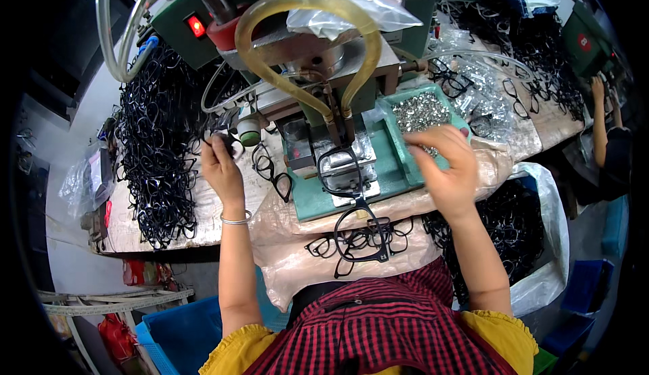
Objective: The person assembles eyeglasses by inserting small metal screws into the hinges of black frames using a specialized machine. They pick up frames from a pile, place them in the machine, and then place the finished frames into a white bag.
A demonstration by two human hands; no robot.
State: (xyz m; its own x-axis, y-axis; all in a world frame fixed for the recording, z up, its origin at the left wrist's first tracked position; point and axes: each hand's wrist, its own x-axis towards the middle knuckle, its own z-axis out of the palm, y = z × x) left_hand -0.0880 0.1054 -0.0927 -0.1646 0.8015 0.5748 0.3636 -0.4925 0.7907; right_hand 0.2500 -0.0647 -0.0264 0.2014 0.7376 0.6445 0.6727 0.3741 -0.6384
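Under the press head sits a black eyeglass frame (363,206), one rim beneath two copper-coloured electrode tips (339,128) and the other hanging toward me over the edge. My left hand (222,169), with a silver bangle on the wrist, is closed beside a green-capped cylinder (249,133) on the machine. Something dark shows at its fingertips, too unclear to name. Over the green tray (403,165) of small metal pieces (420,112) hovers my right hand (446,172). Its fingers are curled and smeared by motion, so whether they hold anything is hidden.
A tall heap of black frames (159,152) fills the left of the table. Loose frames (272,172) lie beside the green base, and several more (378,236) rest near my lap. A frame-filled white sack (551,226) stands at right. A yellowish hose (307,0) loops overhead. Another person (612,138) works far right.
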